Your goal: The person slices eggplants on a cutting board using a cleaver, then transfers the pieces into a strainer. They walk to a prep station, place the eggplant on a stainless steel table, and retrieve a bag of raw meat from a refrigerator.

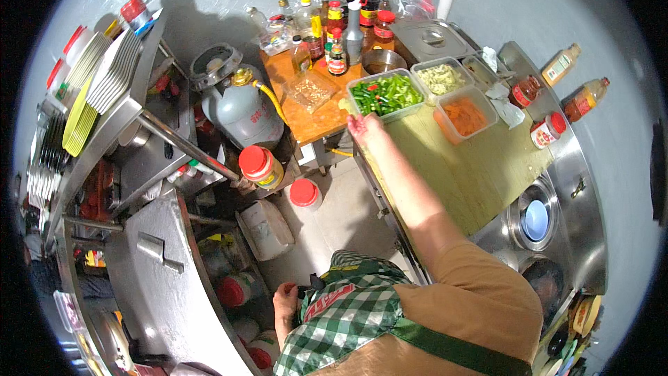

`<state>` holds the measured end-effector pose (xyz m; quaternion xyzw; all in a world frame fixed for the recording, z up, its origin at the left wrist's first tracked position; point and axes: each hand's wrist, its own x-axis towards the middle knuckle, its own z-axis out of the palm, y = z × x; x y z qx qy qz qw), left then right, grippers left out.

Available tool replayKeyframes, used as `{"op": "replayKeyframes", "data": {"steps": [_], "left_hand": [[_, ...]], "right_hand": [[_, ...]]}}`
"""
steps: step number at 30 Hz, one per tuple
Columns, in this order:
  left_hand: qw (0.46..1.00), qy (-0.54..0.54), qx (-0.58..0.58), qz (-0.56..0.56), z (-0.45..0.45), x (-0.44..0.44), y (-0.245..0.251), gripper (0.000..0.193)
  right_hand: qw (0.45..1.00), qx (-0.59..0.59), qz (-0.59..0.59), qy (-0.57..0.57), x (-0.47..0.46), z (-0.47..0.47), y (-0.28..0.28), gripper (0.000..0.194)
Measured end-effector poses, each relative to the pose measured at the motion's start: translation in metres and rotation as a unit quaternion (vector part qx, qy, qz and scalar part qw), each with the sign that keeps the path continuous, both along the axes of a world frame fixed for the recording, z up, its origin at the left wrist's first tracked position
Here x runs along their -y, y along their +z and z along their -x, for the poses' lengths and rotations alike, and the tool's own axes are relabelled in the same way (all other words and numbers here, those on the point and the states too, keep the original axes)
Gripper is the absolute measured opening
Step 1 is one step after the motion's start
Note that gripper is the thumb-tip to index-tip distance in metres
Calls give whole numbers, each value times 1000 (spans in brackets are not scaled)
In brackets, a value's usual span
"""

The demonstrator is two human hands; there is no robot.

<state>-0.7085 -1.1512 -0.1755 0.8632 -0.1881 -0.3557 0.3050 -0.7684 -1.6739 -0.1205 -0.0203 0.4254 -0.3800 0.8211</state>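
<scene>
My right hand (pixel 365 128) is at the near left corner of a clear plastic container of sliced green peppers (pixel 386 93) with a few red pieces. Its fingers are partly curled, and whether they grip the rim I cannot tell. Beside that container stand one of pale chopped vegetable (pixel 442 78) and one of orange shredded vegetable (pixel 465 116), probably carrot. All three sit along the far part of a yellowish cutting board (pixel 449 177). Low at my left side, my left hand (pixel 286 300) is bent near a dark object (pixel 313 282) against my checked apron (pixel 339 303); its grip is unclear.
A wooden table (pixel 292 125) with sauce bottles (pixel 336 60) stands ahead. Left of it are a gas cylinder (pixel 245 109) and a red-lidded jar (pixel 261 167). A steel counter holds a cleaver (pixel 156 250). Another red-lidded tub (pixel 305 193) is on the floor. Plates (pixel 112 70) fill the left shelf.
</scene>
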Motion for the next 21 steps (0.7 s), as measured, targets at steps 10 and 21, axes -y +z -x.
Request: {"op": "replayKeyframes", "data": {"steps": [10,21], "left_hand": [[995,84,37,-49,-12,-60,-23,28],[974,228,4,-3,-7,-111,-29,31]], "right_hand": [[997,-51,63,-10,19,35,-28,23],[787,-4,327,523,-186,42,-23,39]]}}
